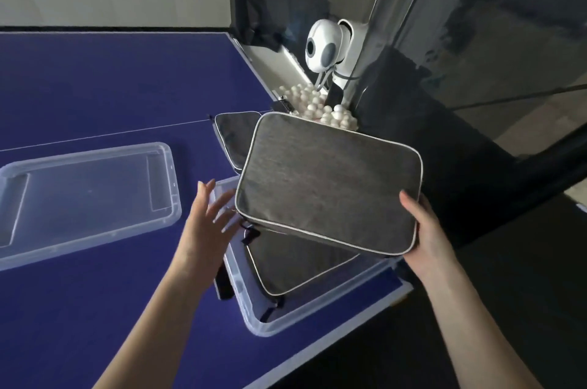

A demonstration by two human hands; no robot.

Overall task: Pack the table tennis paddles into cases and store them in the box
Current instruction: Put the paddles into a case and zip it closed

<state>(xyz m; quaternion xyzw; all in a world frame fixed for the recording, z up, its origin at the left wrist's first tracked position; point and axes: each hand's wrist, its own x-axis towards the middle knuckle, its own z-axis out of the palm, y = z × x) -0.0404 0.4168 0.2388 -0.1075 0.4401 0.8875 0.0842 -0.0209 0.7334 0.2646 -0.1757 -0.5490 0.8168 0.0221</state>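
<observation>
At the left edge of the frame, a clear plastic lid (85, 198) lying flat on the blue counter (95, 86). Just right of it, low centre, the left hand (208, 223) with fingers spread and straight, holding nothing, fingertips near the left corner of a grey case (330, 182). That case tilted in mid-air at centre frame, above a clear plastic box (254, 322) standing at the near right edge of the counter. Inside the box, a second grey case (295, 264) lying flat, partly hidden under the raised one. Behind, upper centre, a third dark case (233, 137) resting on the counter. Further up, a heap of white balls (317, 109) beneath a white ball machine (327, 45). At the right, the right hand (425, 229) gripping the lower right corner of the raised case, thumb on top.
</observation>
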